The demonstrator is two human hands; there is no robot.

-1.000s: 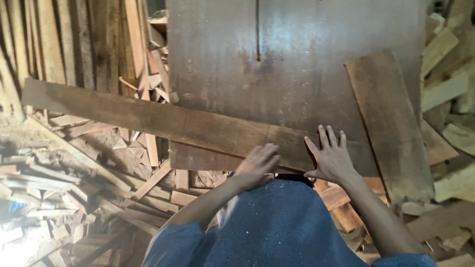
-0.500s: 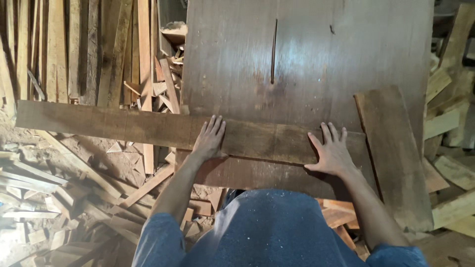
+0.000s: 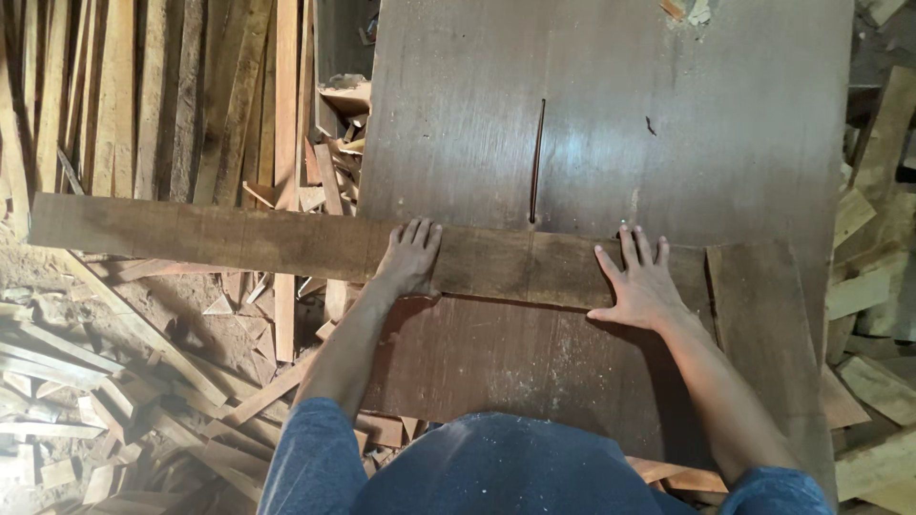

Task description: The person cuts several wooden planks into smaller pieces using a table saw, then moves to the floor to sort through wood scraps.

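Two bare hands press flat on a long wooden plank [image 3: 286, 243] laid crosswise on a dark brown tabletop [image 3: 668, 114].

Left hand [image 3: 408, 257] lies palm down, fingers spread and released, on the plank near the tabletop's left edge; right hand [image 3: 641, 283] lies the same way, unclenched, further right on it. The plank's far edge sits just at the near end of a thin saw slot [image 3: 536, 162] in the tabletop, while its left end juts out over a floor heap of wood offcuts [image 3: 105, 401]. A shorter board [image 3: 763, 334] lies just right of the right hand. Upright planks [image 3: 143, 95] stand at upper left.
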